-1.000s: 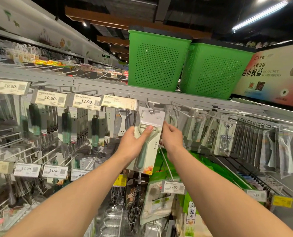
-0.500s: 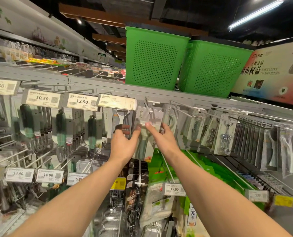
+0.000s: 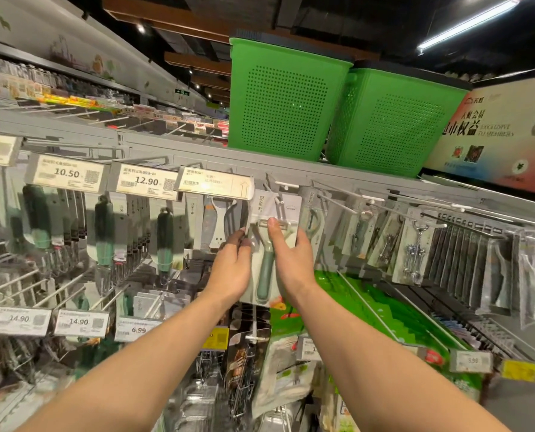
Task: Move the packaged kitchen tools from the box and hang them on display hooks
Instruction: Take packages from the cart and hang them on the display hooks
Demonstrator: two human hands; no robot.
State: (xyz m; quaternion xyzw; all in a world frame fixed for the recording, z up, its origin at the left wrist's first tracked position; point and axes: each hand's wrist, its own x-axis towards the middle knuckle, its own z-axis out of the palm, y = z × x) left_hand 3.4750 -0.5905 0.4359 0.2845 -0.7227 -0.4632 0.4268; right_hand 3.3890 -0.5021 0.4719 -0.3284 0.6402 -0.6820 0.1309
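Both of the person's arms are reaching up to the top row of the rack. The packaged peeler (image 3: 267, 260), a green-handled one on a pale card, is hanging upright between the hands. The top of the card is sitting at the tip of a white display hook (image 3: 279, 200); I cannot tell whether it is fully threaded on.

The left hand (image 3: 232, 269) is gripping the card's left edge, fingers curled round behind it. The right hand (image 3: 291, 260) is pinching the right side, thumb lying flat on the front by the blade and the other fingers hidden behind.

Chinese characters are running down the card's top left corner, too small for me to read.

Price tags are hanging along the rail to the left: one reading 10.50 (image 3: 66, 173), the next 12.90 (image 3: 146, 181), and a third tag (image 3: 216, 183) just above the left hand, carrying an upward arrow and blurred print. Lower down, two tags are showing 14.90 (image 3: 19, 319) (image 3: 79, 322) and one 6.99 (image 3: 138, 330).

A white peeler pack (image 3: 218, 226) is hanging just left of the held one, and carded corkscrews (image 3: 414, 247) are hanging further right.

Two green perforated baskets (image 3: 285, 98) are sitting on the shelf top, beside a poster (image 3: 494, 132) reading "EXCLUSIVE TO MEMBERS" under large Chinese characters.
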